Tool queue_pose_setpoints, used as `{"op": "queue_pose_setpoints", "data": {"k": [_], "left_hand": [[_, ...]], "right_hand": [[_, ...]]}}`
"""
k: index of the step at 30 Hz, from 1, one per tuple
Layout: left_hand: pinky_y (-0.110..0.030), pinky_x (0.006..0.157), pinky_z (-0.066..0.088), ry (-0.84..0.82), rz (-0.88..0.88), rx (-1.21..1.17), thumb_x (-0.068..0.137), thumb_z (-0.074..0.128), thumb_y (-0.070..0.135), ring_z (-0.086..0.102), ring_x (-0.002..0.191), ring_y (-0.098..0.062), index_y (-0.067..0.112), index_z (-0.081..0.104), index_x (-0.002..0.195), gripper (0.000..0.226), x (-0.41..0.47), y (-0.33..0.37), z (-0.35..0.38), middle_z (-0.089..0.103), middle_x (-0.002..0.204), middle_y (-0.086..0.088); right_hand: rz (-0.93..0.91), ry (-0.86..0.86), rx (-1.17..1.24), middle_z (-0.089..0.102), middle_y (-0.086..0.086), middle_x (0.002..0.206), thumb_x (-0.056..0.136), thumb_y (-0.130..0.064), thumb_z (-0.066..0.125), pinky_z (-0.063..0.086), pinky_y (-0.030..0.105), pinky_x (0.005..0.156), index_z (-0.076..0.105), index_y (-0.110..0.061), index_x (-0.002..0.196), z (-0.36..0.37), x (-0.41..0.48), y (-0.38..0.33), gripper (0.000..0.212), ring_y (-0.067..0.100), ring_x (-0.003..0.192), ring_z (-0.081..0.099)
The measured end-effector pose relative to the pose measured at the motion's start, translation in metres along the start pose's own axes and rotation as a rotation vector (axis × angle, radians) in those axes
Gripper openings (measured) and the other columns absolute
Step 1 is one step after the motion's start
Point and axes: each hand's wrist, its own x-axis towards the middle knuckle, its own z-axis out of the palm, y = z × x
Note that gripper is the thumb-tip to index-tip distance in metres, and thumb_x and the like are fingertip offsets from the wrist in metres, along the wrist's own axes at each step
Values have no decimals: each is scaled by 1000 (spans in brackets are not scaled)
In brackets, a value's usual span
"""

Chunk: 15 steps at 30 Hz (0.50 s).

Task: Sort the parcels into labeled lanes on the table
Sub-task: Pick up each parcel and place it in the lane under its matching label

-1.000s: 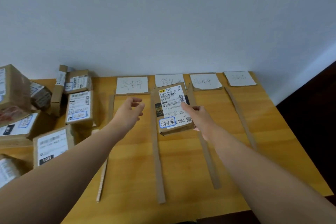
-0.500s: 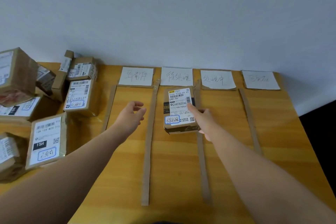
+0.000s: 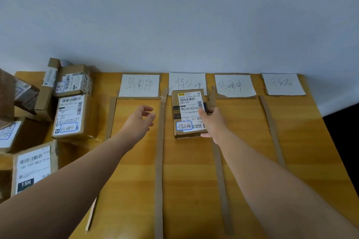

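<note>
Your right grip (image 3: pixel 213 122) clasps the flat brown cardboard parcel (image 3: pixel 187 114) at its right edge, between two cardboard strips (image 3: pixel 159 161) on the yellow wooden table (image 3: pixel 252 161); your left grip (image 3: pixel 138 122) hangs slack, empty.

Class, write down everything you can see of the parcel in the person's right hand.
The parcel is a small, flat brown cardboard box topped by a white shipping label with barcodes, printed text and a blue-outlined handwritten tag at its near end. It lies lengthwise in the second lane from the left, between two cardboard strips, its far end at that lane's white sign. The right hand grips its right edge, thumb on the label.
</note>
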Motion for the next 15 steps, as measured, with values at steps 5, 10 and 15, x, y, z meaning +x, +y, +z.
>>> {"op": "queue_pose_setpoints", "data": {"k": [5, 10, 15], "left_hand": [[-30, 81, 48, -21, -7, -6, 99, 46, 29, 60, 99, -17, 18, 47, 129, 32, 9, 0, -6, 55, 116, 1], [-31, 83, 49, -39, 2, 5, 99, 46, 30, 60, 100, -18, 18, 46, 130, 33, 8, -3, -17, 55, 116, 1], [-31, 83, 50, -34, 55, 11, 99, 46, 28, 60, 101, -20, 17, 46, 130, 34, 0, -7, -36, 55, 117, 0]], "right_hand": [[-17, 79, -36, 61, 10, 110, 98, -32, 51, 59, 39, 60, 43, -13, 109, 10, 5, -5, 24, 27, 95, 64], [-45, 165, -213, 65, 9, 105, 97, -42, 47, 60, 42, 69, 44, -13, 112, 14, 1, -6, 33, 23, 83, 65], [-110, 270, -330, 63, 7, 102, 96, -54, 39, 50, 35, 61, 43, -11, 126, 14, -14, -8, 53, 22, 85, 63]]}}
